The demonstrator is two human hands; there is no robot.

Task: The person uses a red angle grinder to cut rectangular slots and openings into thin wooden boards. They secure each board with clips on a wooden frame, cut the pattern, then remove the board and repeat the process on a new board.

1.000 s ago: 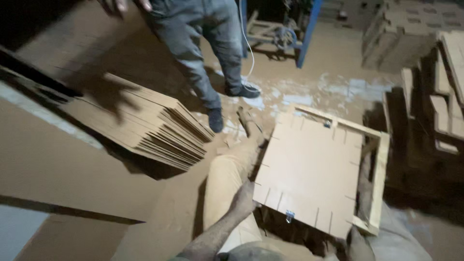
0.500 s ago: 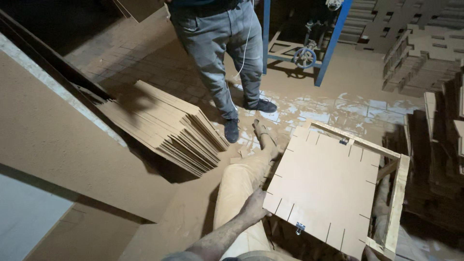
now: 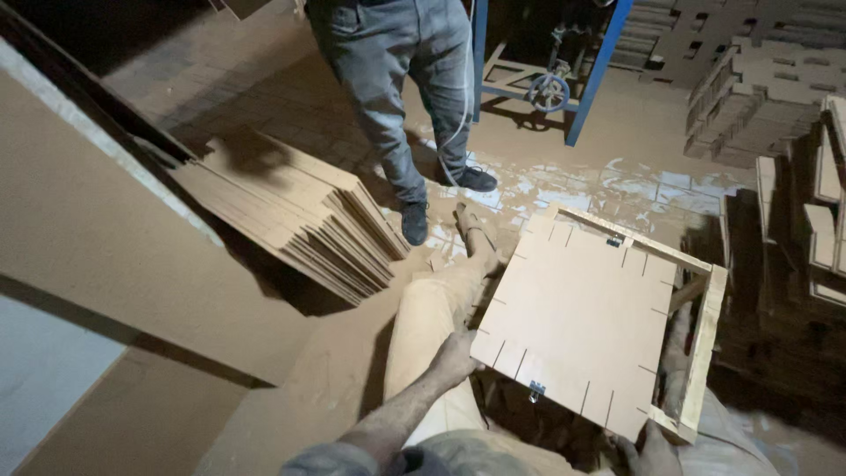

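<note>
With the left hand (image 3: 454, 357) gripping the near-left corner of the slotted board (image 3: 577, 322) resting on the wooden frame (image 3: 705, 330) over the lap, and the right hand (image 3: 656, 445), fingers hidden, under its near edge, the board could slide off and strike the standing person's shoes (image 3: 414, 225).

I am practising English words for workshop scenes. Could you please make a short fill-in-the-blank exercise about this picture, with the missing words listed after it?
1. The left hand grips the near corner of a flat square ____ with slots cut along its edges.
2. The right hand holds the panel's other near corner, by its wooden ____.
3. Left of the person's leg, a stack of brown sheets lies on the ____.
4. Another person in grey trousers ____ beyond the panel.

Missing words: panel; frame; floor; stands
</note>
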